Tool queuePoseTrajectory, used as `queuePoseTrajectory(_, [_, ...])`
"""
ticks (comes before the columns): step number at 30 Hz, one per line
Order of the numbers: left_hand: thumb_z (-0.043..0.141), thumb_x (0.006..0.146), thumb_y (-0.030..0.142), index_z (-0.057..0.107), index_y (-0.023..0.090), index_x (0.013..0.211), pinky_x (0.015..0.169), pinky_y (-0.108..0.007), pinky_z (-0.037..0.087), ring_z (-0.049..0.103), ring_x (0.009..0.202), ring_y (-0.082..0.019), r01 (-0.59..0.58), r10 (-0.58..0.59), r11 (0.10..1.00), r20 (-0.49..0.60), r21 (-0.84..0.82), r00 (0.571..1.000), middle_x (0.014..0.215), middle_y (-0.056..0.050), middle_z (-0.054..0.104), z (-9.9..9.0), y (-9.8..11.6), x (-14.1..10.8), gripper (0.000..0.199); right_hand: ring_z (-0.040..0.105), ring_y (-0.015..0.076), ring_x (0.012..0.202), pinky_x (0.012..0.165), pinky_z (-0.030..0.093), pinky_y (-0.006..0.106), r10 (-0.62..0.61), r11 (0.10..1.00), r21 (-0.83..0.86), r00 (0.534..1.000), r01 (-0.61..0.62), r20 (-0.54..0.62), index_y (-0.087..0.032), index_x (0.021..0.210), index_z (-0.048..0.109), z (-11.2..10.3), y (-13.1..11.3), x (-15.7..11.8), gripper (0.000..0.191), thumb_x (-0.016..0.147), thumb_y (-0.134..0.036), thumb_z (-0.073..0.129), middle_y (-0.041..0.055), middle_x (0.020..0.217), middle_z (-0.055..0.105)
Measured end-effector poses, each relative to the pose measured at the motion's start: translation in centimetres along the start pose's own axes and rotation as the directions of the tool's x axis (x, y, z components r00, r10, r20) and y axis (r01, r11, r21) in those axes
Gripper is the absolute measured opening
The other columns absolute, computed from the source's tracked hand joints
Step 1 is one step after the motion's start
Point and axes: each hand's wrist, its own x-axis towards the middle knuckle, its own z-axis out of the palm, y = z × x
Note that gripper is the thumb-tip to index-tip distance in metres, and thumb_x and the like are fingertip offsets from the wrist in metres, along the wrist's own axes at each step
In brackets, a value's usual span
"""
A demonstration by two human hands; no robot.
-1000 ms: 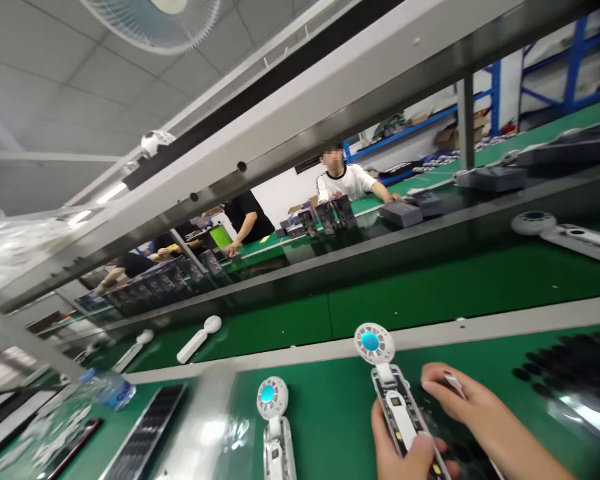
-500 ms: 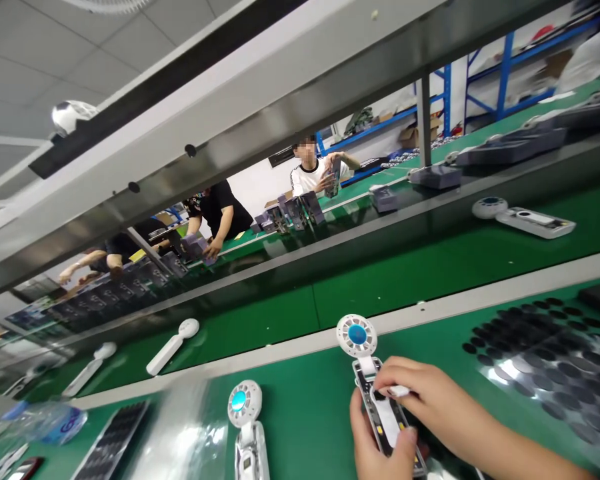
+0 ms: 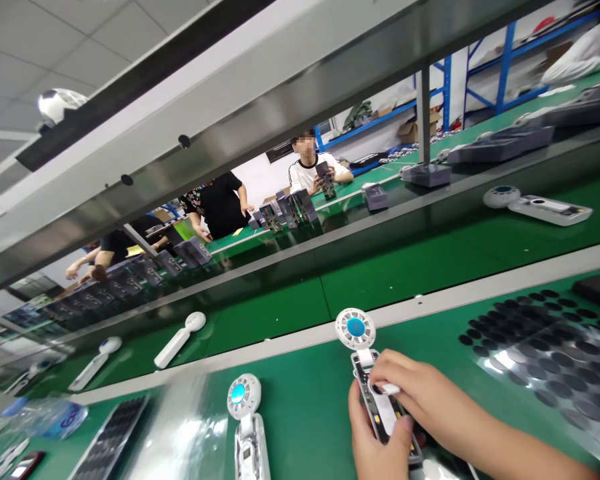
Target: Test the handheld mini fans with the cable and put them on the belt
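A white handheld fan [image 3: 364, 360] with a blue centre lies tilted in front of me, its handle uncovered so inner parts show. My left hand [image 3: 377, 443] is closed around the lower handle, thumb on one side and fingers on the other. Over the upper handle, my right hand [image 3: 405, 383] pinches a small white piece [image 3: 391, 389], whose kind I cannot make out. Its fingertips hide part of the handle's inside. To the left lies a second handheld fan [image 3: 244, 397], also with its handle uncovered.
Black round discs [image 3: 540, 333] on a clear sheet lie at right. A plastic bottle [image 3: 63, 419] and a black strip tray [image 3: 113, 437] are at left. More fans ride the green conveyor belt [image 3: 280, 320]. Co-workers [image 3: 313, 170] handle grey boxes beyond a metal beam.
The fans on the belt have shifted to the right. My hands stay on the fan, the right one slightly lower on its handle. A co-worker's box has changed position.
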Motion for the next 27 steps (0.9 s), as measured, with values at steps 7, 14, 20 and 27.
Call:
queuePoseTrajectory(7, [0.058,0.052,0.029,0.031,0.006,0.122,0.08,-0.027,0.042,0.057,0.092,-0.021,0.004,-0.005,0.999,0.013,0.035,1.0,0.115,-0.016,0.056,0.4,1.3,-0.8,0.078,0.055,0.015,0.074,0.066,0.044,0.025,-0.044,0.991,-0.131,0.999,0.041,-0.018,-0.02,0.082,0.057,0.0,0.0,0.0,0.025,0.08,-0.008,0.035,0.0022,0.086,0.054])
queuePoseTrajectory(14, [0.055,0.053,0.031,0.026,0.003,0.125,0.082,-0.031,0.041,0.055,0.093,-0.023,0.003,-0.005,0.999,0.041,0.051,0.999,0.123,-0.021,0.046,0.5,1.6,-0.9,0.082,0.053,0.0134,0.071,0.06,0.039,0.022,-0.108,0.97,-0.222,0.994,0.099,-0.026,-0.02,0.082,0.059,0.3,0.5,0.1,0.029,0.076,-0.002,0.037,0.0005,0.085,0.056])
queuePoseTrajectory(20, [0.057,0.057,0.033,0.025,0.005,0.126,0.079,-0.03,0.043,0.057,0.086,-0.021,0.003,-0.011,0.994,0.073,0.109,0.997,0.114,-0.018,0.052,0.2,1.2,-0.7,0.081,0.053,0.0116,0.069,0.059,0.038,0.02,-0.111,0.97,-0.221,0.993,0.101,-0.033,-0.021,0.077,0.059,0.1,0.5,0.0,0.028,0.077,-0.002,0.038,-0.0015,0.081,0.054])
queuePoseTrajectory(27, [0.058,0.056,0.03,0.023,0.011,0.125,0.065,-0.033,0.051,0.057,0.072,-0.018,0.077,-0.077,0.997,0.065,-0.007,0.995,0.114,-0.017,0.05,0.4,1.2,-0.8,0.08,0.056,0.0118,0.071,0.064,0.042,0.021,-0.051,0.985,-0.17,0.996,0.037,-0.079,-0.021,0.084,0.059,-0.3,0.2,0.1,0.021,0.081,-0.006,0.044,-0.0022,0.08,0.059])
